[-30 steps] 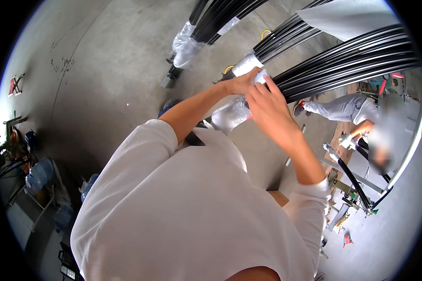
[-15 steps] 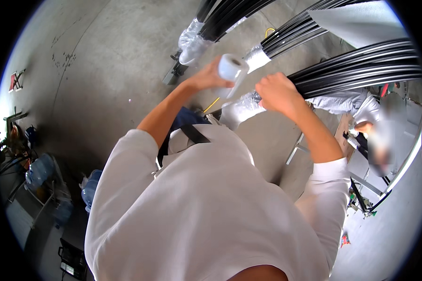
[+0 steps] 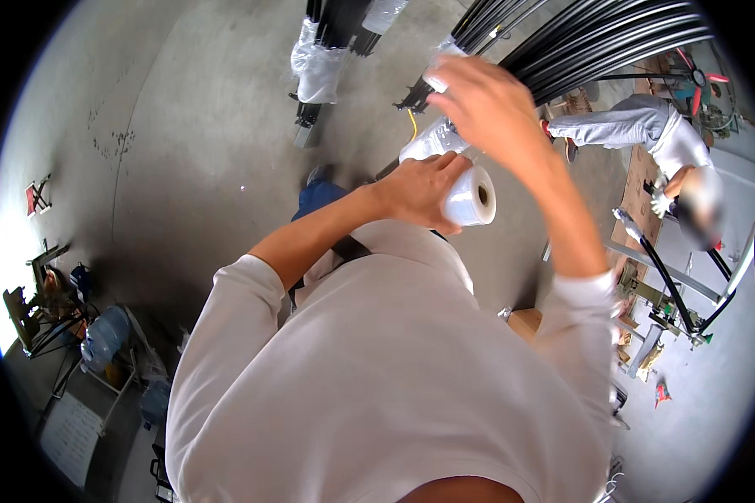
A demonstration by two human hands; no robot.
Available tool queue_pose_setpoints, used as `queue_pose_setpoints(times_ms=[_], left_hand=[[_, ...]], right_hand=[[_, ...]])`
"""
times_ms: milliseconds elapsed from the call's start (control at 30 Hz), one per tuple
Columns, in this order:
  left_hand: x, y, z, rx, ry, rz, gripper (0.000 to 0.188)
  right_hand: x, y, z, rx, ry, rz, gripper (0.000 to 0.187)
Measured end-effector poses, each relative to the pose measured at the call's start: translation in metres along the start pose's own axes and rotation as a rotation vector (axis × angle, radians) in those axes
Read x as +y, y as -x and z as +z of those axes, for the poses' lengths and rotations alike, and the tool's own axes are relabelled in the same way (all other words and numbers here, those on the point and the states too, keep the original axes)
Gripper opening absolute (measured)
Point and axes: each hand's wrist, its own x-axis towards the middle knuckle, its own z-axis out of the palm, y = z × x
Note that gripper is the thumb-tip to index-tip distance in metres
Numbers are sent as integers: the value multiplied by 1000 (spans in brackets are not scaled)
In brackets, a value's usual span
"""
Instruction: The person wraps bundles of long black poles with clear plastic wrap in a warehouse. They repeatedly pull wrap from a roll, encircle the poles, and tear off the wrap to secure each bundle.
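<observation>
My left hand [image 3: 424, 189] is closed round a roll of clear stretch film [image 3: 471, 201], its hollow core facing right. The roll is beside the film-wrapped end [image 3: 432, 141] of a bundle of long black rods [image 3: 604, 50]. Above that wrapped end is my right hand [image 3: 491, 105], lifted, slightly blurred, its fingers stretched out and thumb apart. It covers part of the rods, and I cannot see whether it touches them.
Another rod bundle with a film-wrapped end [image 3: 317, 71] stands at the far middle. At right, a co-worker [image 3: 679, 142] bends near a metal frame [image 3: 663, 264]. A red-bladed fan [image 3: 698, 80] is behind. Large water bottles [image 3: 107, 335] are at lower left.
My left hand has brought the film roll right and nearer my body, below the wrapped end. My right hand has let go of the bundle and moved up. The view has shifted.
</observation>
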Motion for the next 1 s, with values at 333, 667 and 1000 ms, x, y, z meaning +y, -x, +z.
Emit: queue_pose_setpoints(times_ms=[333, 667, 1000], left_hand=[[28, -9, 38, 146, 13, -124, 86], [-7, -25, 24, 236, 255, -249, 63], [-15, -63, 14, 280, 583, -310, 40]], right_hand=[[-120, 213, 28, 652, -1093, 1219, 32], [-92, 178, 73, 701, -1243, 1122, 71], [-18, 240, 123, 718, -1499, 1207, 55]])
